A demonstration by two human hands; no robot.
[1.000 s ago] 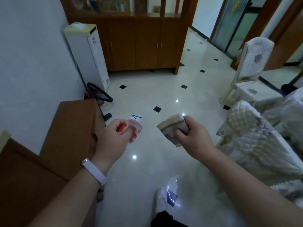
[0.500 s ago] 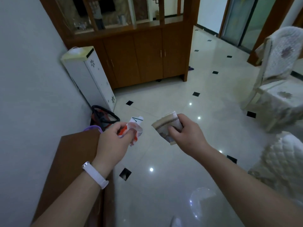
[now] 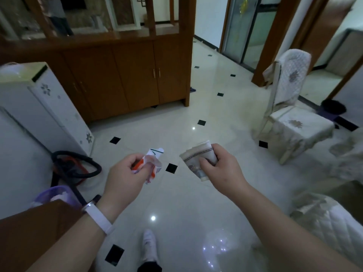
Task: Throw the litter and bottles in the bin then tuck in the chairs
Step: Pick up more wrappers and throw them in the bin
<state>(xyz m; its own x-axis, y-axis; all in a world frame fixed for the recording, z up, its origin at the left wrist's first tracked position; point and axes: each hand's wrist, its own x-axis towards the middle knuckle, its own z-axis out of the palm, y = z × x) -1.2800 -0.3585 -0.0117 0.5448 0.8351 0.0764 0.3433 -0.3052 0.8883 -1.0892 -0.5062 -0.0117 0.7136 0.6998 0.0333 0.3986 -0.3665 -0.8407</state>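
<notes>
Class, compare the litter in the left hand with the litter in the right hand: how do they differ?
Colour: the left litter is white with orange print; the right litter is beige with a dark band.
Shape: the left litter is crumpled; the right litter is a flatter folded wad.
Shared: both are gripped, in the left hand and right hand.
</notes>
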